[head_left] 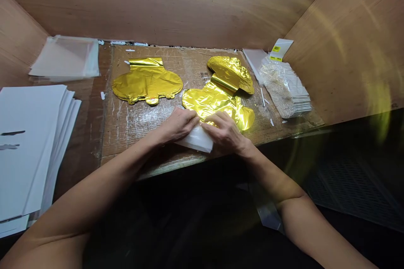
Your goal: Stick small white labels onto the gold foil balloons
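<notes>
Fingers curled, left hand (pixel 179 125) and right hand (pixel 226 133) pinch the near edge of a gold foil balloon (pixel 217 101). A translucent bag (pixel 198 139) lies beneath.

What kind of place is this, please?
Probably a packing station in a small workshop: plywood walls enclose the bench, flat gold foil balloons lie on it, with stacks of clear bags and white sheets beside.
</notes>
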`<state>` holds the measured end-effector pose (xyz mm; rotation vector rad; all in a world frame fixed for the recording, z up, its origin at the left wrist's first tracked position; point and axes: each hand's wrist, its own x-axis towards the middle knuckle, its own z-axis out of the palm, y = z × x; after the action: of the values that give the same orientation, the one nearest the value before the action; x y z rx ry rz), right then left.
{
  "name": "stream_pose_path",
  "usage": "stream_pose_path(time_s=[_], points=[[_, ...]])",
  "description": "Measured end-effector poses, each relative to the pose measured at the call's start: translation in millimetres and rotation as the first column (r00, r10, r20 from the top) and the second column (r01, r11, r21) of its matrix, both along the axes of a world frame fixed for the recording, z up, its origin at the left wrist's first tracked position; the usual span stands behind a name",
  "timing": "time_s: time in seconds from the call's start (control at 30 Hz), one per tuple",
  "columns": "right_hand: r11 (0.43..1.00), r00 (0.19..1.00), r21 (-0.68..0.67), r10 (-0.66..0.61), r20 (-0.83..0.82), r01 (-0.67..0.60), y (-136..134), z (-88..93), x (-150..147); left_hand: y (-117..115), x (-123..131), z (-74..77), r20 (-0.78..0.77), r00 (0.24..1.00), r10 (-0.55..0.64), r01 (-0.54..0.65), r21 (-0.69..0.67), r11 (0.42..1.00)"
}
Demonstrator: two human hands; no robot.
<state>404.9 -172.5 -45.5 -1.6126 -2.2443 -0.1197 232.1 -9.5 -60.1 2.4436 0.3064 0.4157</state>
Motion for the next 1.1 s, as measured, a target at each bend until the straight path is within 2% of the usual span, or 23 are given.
stream_pose_path(time_s=[0.1,0.13,0.2,0.27,0.33,0.4,0.47,0.57,0.63,0.7,0.77,0.83,0.93,1.03,1.1], points=[[0.997,0.97,0.019,-0.073,-0.234,0.079,2.7,2.6,-2.9,3.0,-0.4,-1.6,-0.008,1.0,-0.004,0.004,0.032,0.999],[0.989,0.925,0.016,-0.134,-0.355,0.149,5.5,3.7,-1.7,4.8,-0.6,-2.9,0.003,1.0,-0.016,0.016,0.074,0.997],[0.955,0.788,-0.049,-0.271,-0.553,0.294,14.1,6.0,4.3,8.7,-1.2,-6.0,0.033,0.998,-0.062,0.056,0.171,0.984],[0.921,0.694,-0.177,-0.378,-0.613,0.346,25.5,6.6,11.9,11.7,-2.2,-9.0,0.045,0.992,-0.115,0.101,0.239,0.966],[0.898,0.705,-0.29,-0.439,-0.557,0.33,36.0,4.5,16.8,13.0,-3.4,-11.6,0.014,0.989,-0.145,0.136,0.269,0.953],[0.866,0.771,-0.349,-0.484,-0.413,0.357,41.9,0.9,17.1,13.0,-4.3,-13.9,-0.039,0.986,-0.16,0.164,0.287,0.944],[0.833,0.821,-0.316,-0.53,-0.215,0.455,42.5,-2.2,15.0,12.4,-5.0,-16.2,-0.072,0.984,-0.161,0.175,0.304,0.936],[0.789,0.798,-0.163,-0.602,-0.014,0.592,38.5,-3.3,15.4,11.9,-5.5,-18.8,-0.062,0.986,-0.153,0.164,0.307,0.937],[0.822,0.83,-0.142,-0.557,-0.002,0.551,37.2,-3.4,20.1,12.0,-5.6,-18.6,-0.058,0.987,-0.151,0.161,0.303,0.939],[0.88,0.895,-0.22,-0.443,-0.055,0.422,38.1,-4.9,26.3,12.0,-5.6,-16.3,-0.061,0.987,-0.147,0.158,0.303,0.94],[0.899,0.914,-0.31,-0.371,-0.163,0.309,40.4,-7.9,31.3,11.7,-5.3,-12.9,-0.038,0.99,-0.133,0.138,0.32,0.937],[0.891,0.882,-0.368,-0.379,-0.281,0.265,43.0,-10.5,33.9,10.6,-4.6,-10.1,0.008,0.99,-0.14,0.128,0.355,0.926],[0.877,0.815,-0.424,-0.409,-0.411,0.227,50.1,-7.2,39.5,7.1,-3.4,-10.3,0.009,0.973,-0.232,0.21,0.393,0.895],[0.873,0.779,-0.445,-0.417,-0.469,0.199,66.8,14.9,65.4,3.2,-2.4,-14.0,-0.047,0.96,-0.275,0.274,0.356,0.893],[0.849,0.766,-0.41,-0.497,-0.409,0.332,81.0,41.1,98.8,2.3,-2.1,-15.6,-0.036,0.964,-0.263,0.261,0.308,0.915]])
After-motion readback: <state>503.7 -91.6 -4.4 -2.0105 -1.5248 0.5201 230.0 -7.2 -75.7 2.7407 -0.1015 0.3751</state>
